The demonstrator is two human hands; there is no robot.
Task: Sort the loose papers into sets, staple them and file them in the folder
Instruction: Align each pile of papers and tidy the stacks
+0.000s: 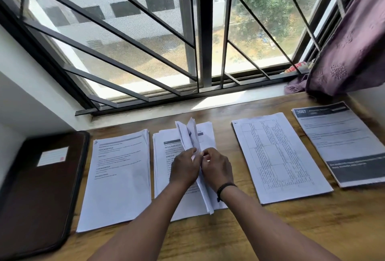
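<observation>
Standing on edge between both hands, a sheaf of loose papers (pixel 192 135) rises tilted above the second stack (pixel 164 177) on the wooden table (pixel 250 229), its upper sheets fanning apart toward the window and its lower edge reaching down near the wrists. The left hand (pixel 184 167) grips the sheaf from its left side with fingers curled round the sheets, and the right hand (pixel 216 169), a dark band on its wrist, pinches the same sheets from the right; the two hands meet almost knuckle to knuckle at the sheaf's middle. Just left of the second stack lies another printed stack (pixel 118 177), and beyond that, at the table's left edge, a dark brown folder (pixel 37 198) lies shut with a pale label on its cover. To the right of the hands, apart from them, sits a stack of ruled tables (pixel 279 156), then a stack with a dark header band (pixel 341 142) near the purple curtain (pixel 350 42). A barred window (pixel 187 31) runs behind.
</observation>
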